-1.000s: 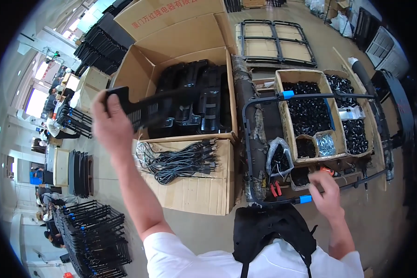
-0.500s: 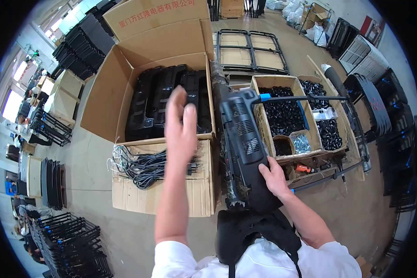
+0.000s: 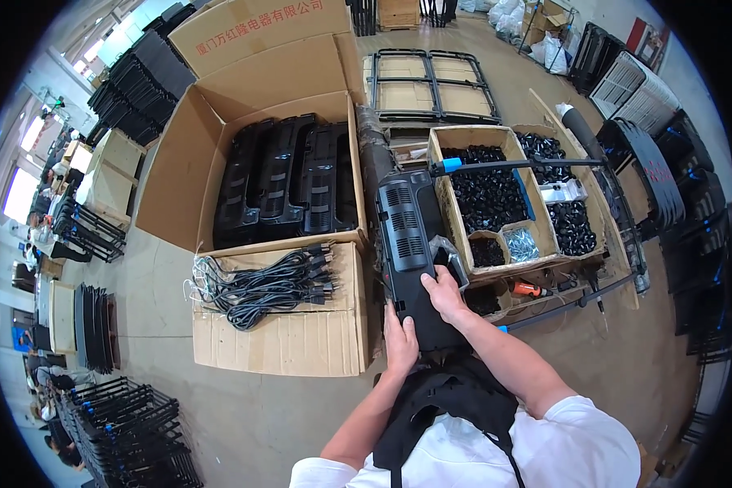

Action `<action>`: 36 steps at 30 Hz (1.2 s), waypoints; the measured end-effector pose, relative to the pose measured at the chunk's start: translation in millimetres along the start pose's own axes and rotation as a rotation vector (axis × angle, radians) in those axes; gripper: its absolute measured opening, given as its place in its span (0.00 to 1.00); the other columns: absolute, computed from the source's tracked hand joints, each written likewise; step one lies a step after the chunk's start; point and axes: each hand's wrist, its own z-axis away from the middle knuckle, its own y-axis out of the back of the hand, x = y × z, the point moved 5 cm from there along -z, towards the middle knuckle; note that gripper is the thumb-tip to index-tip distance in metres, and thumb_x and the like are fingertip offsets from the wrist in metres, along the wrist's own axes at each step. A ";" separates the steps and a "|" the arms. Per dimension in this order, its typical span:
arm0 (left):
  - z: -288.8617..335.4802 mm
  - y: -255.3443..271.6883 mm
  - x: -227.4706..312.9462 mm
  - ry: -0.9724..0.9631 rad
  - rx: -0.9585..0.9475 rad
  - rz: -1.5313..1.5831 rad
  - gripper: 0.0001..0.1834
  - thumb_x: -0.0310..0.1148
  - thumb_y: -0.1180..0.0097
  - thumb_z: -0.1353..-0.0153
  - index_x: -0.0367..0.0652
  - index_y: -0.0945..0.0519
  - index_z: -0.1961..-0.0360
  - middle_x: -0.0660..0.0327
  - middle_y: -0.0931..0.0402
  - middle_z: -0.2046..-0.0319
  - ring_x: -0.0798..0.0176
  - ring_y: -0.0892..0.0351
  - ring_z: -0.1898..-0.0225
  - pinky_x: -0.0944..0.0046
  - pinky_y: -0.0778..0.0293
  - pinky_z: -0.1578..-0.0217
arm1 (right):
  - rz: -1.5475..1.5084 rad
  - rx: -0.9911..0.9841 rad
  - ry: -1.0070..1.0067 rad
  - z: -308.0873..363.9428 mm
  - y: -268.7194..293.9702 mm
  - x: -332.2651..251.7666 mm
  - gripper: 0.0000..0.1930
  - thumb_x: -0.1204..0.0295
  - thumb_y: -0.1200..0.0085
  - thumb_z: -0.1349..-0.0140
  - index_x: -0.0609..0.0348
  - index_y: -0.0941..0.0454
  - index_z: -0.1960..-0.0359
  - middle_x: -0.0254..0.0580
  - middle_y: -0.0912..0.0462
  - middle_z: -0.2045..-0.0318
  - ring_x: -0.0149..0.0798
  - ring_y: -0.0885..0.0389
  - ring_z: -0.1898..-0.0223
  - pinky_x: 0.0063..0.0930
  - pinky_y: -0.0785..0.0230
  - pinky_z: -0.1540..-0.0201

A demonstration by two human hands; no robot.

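A long black plastic housing with vent slots (image 3: 405,228) lies in front of me, its far end beside the wooden parts tray. My left hand (image 3: 400,342) grips its near left edge, fingers partly hidden underneath. Across from it, my right hand (image 3: 446,299) is closed on the right side, thumb on top. A shiny dark piece (image 3: 447,254), possibly clear film or plastic, shows just beyond my right hand. A black tubular frame (image 3: 529,164) with blue ends lies around the tray.
Left of the housing stands an open carton (image 3: 167,167) with several similar black housings (image 3: 272,179). Bundled black power cords (image 3: 272,285) lie on a smaller carton (image 3: 281,346). The wooden tray (image 3: 535,267) holds black parts and screws (image 3: 520,244). An orange-handled tool (image 3: 527,289) lies below it.
My left hand has come down from above the cartons to the housing's near left edge. The housing has turned straighter and shifted slightly left, with my right hand still on it.
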 end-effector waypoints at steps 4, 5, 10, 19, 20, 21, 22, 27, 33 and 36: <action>0.3 -8.4 0.4 0.008 0.011 0.051 0.33 0.32 0.55 0.21 0.30 0.45 0.21 0.36 0.39 0.26 0.36 0.39 0.25 0.48 0.43 0.24 | 0.084 -0.062 0.013 -7.9 11.5 10.7 0.24 0.67 0.42 0.26 0.69 0.28 0.35 0.51 0.16 0.45 0.41 0.18 0.45 0.36 0.26 0.40; 0.2 -9.1 -3.7 0.024 0.000 0.076 0.32 0.32 0.56 0.21 0.30 0.45 0.21 0.36 0.39 0.26 0.37 0.38 0.25 0.49 0.43 0.25 | 0.155 -0.077 0.021 -5.6 15.8 4.9 0.27 0.66 0.41 0.28 0.69 0.30 0.32 0.48 0.16 0.48 0.39 0.17 0.49 0.34 0.25 0.43; -2.4 -1.6 -5.4 0.022 0.045 0.037 0.31 0.32 0.55 0.21 0.29 0.42 0.22 0.38 0.35 0.28 0.39 0.34 0.27 0.51 0.40 0.26 | 0.032 -0.214 0.089 30.8 96.2 -30.1 0.27 0.67 0.39 0.30 0.68 0.29 0.33 0.38 0.16 0.60 0.30 0.16 0.62 0.28 0.24 0.59; -39.6 -119.5 157.8 -0.245 -0.385 -0.174 0.07 0.29 0.39 0.31 0.40 0.15 0.54 0.52 0.18 0.59 0.46 0.18 0.52 0.53 0.23 0.50 | -0.017 -0.444 -0.439 145.4 292.5 68.6 0.16 0.59 0.40 0.31 0.62 0.13 0.57 0.34 0.15 0.69 0.27 0.19 0.71 0.25 0.29 0.70; -46.6 -152.2 146.7 -0.309 -0.513 -0.216 0.09 0.31 0.40 0.29 0.40 0.14 0.53 0.51 0.16 0.57 0.45 0.17 0.52 0.53 0.22 0.49 | -0.024 -0.350 -0.463 146.8 302.8 88.0 0.16 0.60 0.40 0.31 0.62 0.13 0.58 0.35 0.15 0.69 0.27 0.19 0.71 0.24 0.29 0.69; -50.6 -186.0 128.8 -0.294 -0.631 -0.291 0.11 0.34 0.41 0.29 0.41 0.14 0.51 0.49 0.16 0.56 0.43 0.17 0.49 0.51 0.22 0.47 | -0.039 -0.311 -0.470 148.2 309.7 102.5 0.16 0.61 0.40 0.32 0.63 0.14 0.58 0.35 0.16 0.69 0.28 0.20 0.71 0.25 0.27 0.67; -53.7 -218.9 113.8 -0.266 -0.768 -0.387 0.13 0.36 0.43 0.29 0.41 0.13 0.51 0.49 0.16 0.54 0.43 0.17 0.47 0.48 0.22 0.45 | -0.061 -0.304 -0.482 149.1 315.7 112.4 0.16 0.61 0.40 0.32 0.63 0.14 0.58 0.35 0.16 0.69 0.28 0.20 0.71 0.25 0.27 0.67; -62.9 -316.6 -1.8 -0.349 -1.142 -0.707 0.19 0.38 0.43 0.29 0.48 0.19 0.39 0.50 0.21 0.42 0.42 0.22 0.39 0.47 0.24 0.39 | -0.074 -0.158 -0.446 145.5 338.1 138.9 0.16 0.60 0.40 0.32 0.62 0.15 0.54 0.34 0.15 0.67 0.27 0.19 0.70 0.22 0.30 0.69; -43.3 -357.0 -4.2 -0.360 -1.145 -0.897 0.33 0.37 0.35 0.34 0.50 0.32 0.30 0.39 0.31 0.34 0.36 0.31 0.31 0.41 0.28 0.35 | -0.209 0.056 -0.616 160.2 379.4 204.3 0.14 0.62 0.41 0.31 0.61 0.15 0.54 0.34 0.16 0.68 0.26 0.21 0.71 0.23 0.31 0.70; -49.6 -362.7 -24.8 -0.251 -1.332 -0.907 0.29 0.37 0.36 0.33 0.46 0.31 0.35 0.38 0.27 0.38 0.31 0.25 0.39 0.39 0.27 0.39 | -0.263 0.111 -0.640 133.2 374.6 220.6 0.15 0.62 0.40 0.32 0.64 0.15 0.56 0.36 0.16 0.69 0.29 0.20 0.72 0.27 0.26 0.67</action>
